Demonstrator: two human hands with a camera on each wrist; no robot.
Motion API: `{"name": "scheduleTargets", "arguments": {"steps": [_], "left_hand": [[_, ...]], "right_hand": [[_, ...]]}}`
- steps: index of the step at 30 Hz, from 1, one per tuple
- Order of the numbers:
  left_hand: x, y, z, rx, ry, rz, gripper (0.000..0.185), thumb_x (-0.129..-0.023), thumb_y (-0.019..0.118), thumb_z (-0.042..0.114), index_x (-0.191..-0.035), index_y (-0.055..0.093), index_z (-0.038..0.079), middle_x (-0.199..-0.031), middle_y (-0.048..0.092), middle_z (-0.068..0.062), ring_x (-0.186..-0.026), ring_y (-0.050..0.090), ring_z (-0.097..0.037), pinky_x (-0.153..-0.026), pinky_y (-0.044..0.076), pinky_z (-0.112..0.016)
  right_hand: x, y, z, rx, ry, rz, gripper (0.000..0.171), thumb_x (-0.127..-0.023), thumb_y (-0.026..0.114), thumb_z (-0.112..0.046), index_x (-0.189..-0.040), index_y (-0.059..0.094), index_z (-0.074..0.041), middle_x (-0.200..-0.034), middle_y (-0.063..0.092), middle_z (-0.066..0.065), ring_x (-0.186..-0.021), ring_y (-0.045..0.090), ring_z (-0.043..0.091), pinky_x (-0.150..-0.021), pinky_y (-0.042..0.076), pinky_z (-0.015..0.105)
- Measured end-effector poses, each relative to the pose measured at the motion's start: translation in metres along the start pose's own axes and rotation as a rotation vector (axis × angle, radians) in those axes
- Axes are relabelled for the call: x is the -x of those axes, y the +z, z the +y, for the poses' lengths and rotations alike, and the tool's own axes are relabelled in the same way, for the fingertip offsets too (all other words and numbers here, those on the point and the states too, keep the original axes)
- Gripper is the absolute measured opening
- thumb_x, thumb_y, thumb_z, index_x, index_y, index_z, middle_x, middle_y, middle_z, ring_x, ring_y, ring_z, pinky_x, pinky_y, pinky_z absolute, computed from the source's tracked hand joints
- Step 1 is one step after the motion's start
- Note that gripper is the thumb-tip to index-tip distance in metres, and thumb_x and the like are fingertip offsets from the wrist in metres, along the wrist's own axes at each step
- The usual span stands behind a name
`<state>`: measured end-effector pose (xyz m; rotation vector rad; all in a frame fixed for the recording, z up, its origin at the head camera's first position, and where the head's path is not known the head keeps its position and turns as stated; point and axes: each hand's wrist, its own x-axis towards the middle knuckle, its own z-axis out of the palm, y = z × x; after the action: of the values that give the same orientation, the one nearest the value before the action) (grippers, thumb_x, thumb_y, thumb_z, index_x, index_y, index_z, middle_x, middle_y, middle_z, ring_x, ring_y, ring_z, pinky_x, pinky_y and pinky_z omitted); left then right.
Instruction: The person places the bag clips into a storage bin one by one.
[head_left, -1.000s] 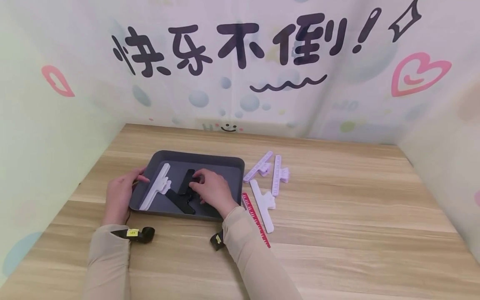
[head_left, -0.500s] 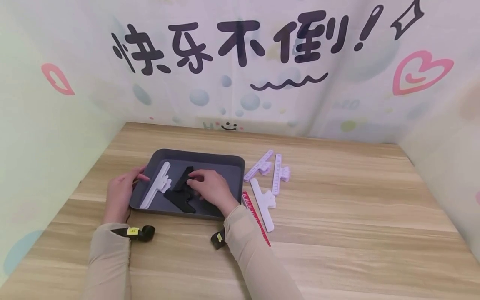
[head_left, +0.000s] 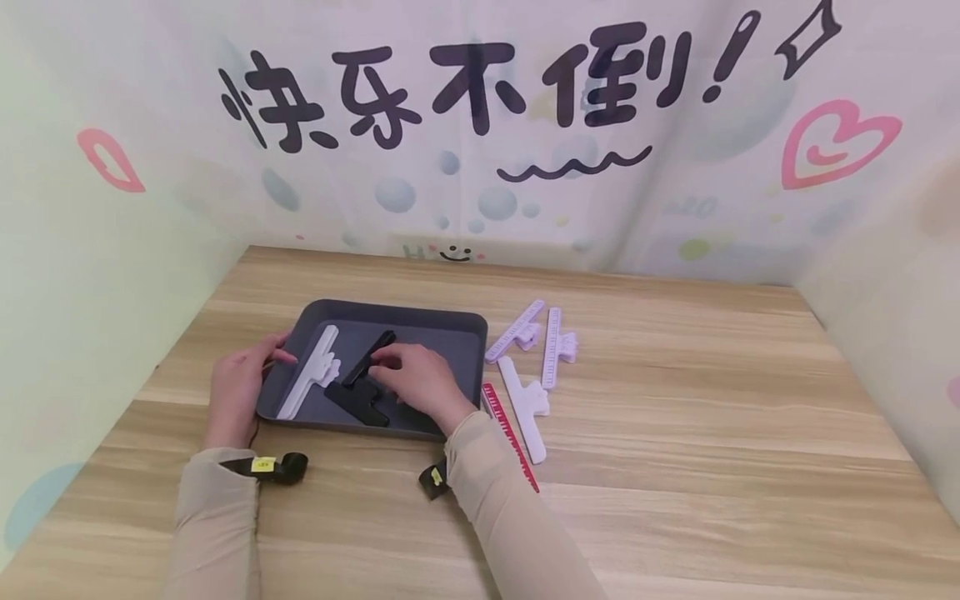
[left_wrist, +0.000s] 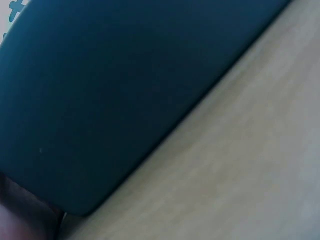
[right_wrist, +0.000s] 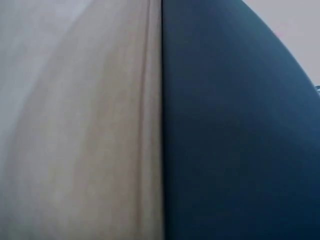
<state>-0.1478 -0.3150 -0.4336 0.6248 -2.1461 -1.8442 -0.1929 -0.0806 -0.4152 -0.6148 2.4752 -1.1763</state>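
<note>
A dark grey tray [head_left: 397, 316] lies on the wooden table. My left hand [head_left: 238, 382] holds its left rim, thumb laid over the edge. My right hand [head_left: 415, 379] reaches into the tray and pinches a long black clip [head_left: 369, 357], which is tilted up on its edge. A second black clip [head_left: 358, 405] lies flat under it. A white clip [head_left: 307, 382] rests along the tray's left side. Both wrist views are blurred: the tray's dark wall [left_wrist: 100, 100] [right_wrist: 240, 130] fills them, with table wood beside it.
To the right of the tray lie two lilac clips [head_left: 515, 331] [head_left: 553, 347], a white clip [head_left: 523, 407] and a red ruler-marked clip [head_left: 512, 439]. Printed fabric walls close off the table's back and sides. Bare wood [head_left: 712, 417] stretches to the right and front.
My right hand has lifted and turned the upper black clip from lying flat to standing on edge, shifting slightly left. The left hand has stayed on the tray's rim.
</note>
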Motion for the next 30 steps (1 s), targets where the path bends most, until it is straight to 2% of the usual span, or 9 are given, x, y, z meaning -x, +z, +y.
{"name": "scheduleTargets", "arguments": {"steps": [5,9,14,20,24,30], "left_hand": [[0.0,0.001,-0.001,-0.001,-0.003,0.002,0.052,-0.084,0.056,0.045,-0.085,0.068,-0.005,-0.112,0.061,0.006,-0.111,0.046,-0.009,-0.079,0.035,-0.011],[0.0,0.001,-0.001,-0.013,-0.011,0.003,0.052,-0.085,0.055,0.045,-0.086,0.067,-0.006,-0.114,0.06,0.004,-0.112,0.045,-0.01,-0.08,0.035,-0.011],[-0.001,0.001,-0.002,-0.004,-0.018,0.001,0.049,-0.087,0.054,0.041,-0.086,0.067,-0.006,-0.115,0.06,0.004,-0.112,0.045,-0.01,-0.08,0.035,-0.011],[-0.001,-0.001,-0.005,0.026,-0.026,0.013,0.047,-0.085,0.057,0.041,-0.085,0.068,-0.005,-0.109,0.063,0.007,-0.109,0.046,-0.009,-0.076,0.036,-0.011],[0.0,0.0,-0.005,0.045,-0.017,0.005,0.046,-0.085,0.058,0.04,-0.084,0.068,-0.005,-0.109,0.063,0.006,-0.108,0.046,-0.01,-0.076,0.037,-0.012],[-0.002,0.001,-0.005,0.0,0.012,0.012,0.05,-0.085,0.057,0.043,-0.085,0.068,-0.006,-0.108,0.063,0.008,-0.106,0.047,-0.008,-0.075,0.036,-0.011]], "right_hand": [[-0.001,0.002,0.003,0.065,-0.029,-0.003,0.032,-0.085,0.057,-0.038,-0.114,0.06,-0.024,-0.099,0.06,-0.009,-0.046,0.056,0.007,-0.063,0.041,0.024],[-0.001,0.002,0.003,0.048,-0.027,-0.008,0.033,-0.086,0.056,-0.039,-0.115,0.059,-0.024,-0.089,0.061,-0.009,-0.046,0.056,0.007,-0.062,0.041,0.025],[0.001,0.001,0.003,-0.029,-0.024,0.016,0.029,-0.086,0.056,-0.035,-0.113,0.06,-0.024,-0.077,0.059,-0.011,-0.048,0.057,0.009,-0.058,0.043,0.026],[0.004,-0.001,0.002,-0.221,-0.027,0.081,0.024,-0.088,0.056,-0.028,-0.108,0.062,-0.018,-0.067,0.063,-0.003,-0.055,0.06,0.01,-0.056,0.048,0.026],[0.006,-0.005,0.001,-0.275,-0.055,0.122,0.021,-0.089,0.055,-0.027,-0.107,0.062,-0.019,-0.069,0.064,-0.004,-0.057,0.061,0.011,-0.059,0.048,0.025],[0.017,-0.022,-0.005,-0.335,-0.09,0.143,0.02,-0.089,0.054,-0.027,-0.106,0.061,-0.019,-0.079,0.065,-0.001,-0.062,0.061,0.012,-0.063,0.049,0.029]]}}
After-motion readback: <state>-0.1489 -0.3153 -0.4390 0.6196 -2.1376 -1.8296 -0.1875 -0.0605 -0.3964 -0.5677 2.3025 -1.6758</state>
